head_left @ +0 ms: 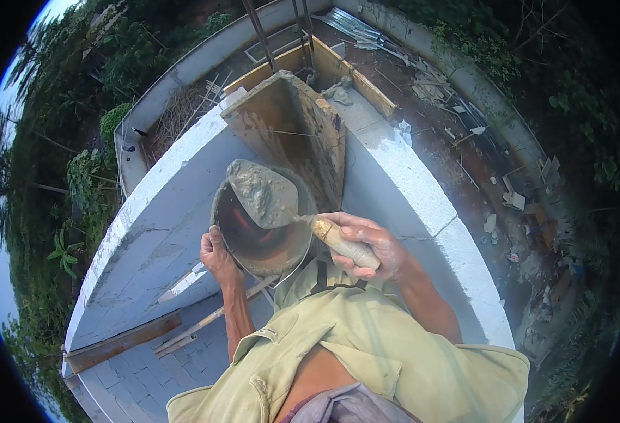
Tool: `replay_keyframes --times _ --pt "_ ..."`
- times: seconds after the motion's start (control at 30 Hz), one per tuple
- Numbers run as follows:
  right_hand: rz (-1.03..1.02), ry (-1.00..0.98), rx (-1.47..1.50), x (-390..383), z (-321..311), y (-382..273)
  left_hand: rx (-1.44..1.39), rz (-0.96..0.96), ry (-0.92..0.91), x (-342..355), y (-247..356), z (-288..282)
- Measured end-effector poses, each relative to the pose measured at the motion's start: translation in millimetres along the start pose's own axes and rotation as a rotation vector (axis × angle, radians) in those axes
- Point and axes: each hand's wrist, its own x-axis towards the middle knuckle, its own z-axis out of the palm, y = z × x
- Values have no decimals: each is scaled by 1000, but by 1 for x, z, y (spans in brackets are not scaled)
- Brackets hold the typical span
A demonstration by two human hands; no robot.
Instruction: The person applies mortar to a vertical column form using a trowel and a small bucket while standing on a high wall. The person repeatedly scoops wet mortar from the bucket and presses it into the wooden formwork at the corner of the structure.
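Note:
My left hand [220,258] grips the rim of a dark round bucket [271,257], its thumb up over the edge. A thin smear of wet mortar coats the inside of the bucket. Across its mouth lies a trowel, its blade loaded with grey mortar [260,194]. My right hand [373,247] is wrapped round the trowel's pale, worn wooden handle [345,243]. The blade points up and left, and mortar hides most of its metal. Where the bucket rests below is hidden.
White block walls [437,190] meet in a corner ahead of me. Wooden formwork boards [289,123] stand there, with rebar [259,32] rising behind and mortar lumps [338,90] on top. A thin string crosses the boards. The ground with scrap [514,201] lies far below, right.

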Motion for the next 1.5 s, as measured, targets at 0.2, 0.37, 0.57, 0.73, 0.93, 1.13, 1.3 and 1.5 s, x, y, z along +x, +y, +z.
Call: replay_keyframes --times 0.2,0.37,0.57,0.73,0.93,1.13,1.3,1.5 --pt "-1214 401 -1259 13 61 -56 139 -118 -142 13 -22 -10" --pt "-857 954 -1612 55 53 -97 452 -170 -460 33 -49 23" --pt "-1287 933 -1413 72 65 -57 635 -186 -768 68 -77 22" --pt "-1008 902 -1385 40 39 11 791 -190 -1058 99 -143 24" --pt "-727 1153 -1340 50 -17 139 712 -406 -1207 55 -139 64" --pt "-732 1315 -1350 1 -17 177 728 -601 -1454 76 -240 50" --pt "-176 1407 -1152 -52 -48 225 579 -419 -1345 25 -275 24" --pt "-32 1401 -896 -94 -121 337 876 -408 -1155 -35 -302 -6"
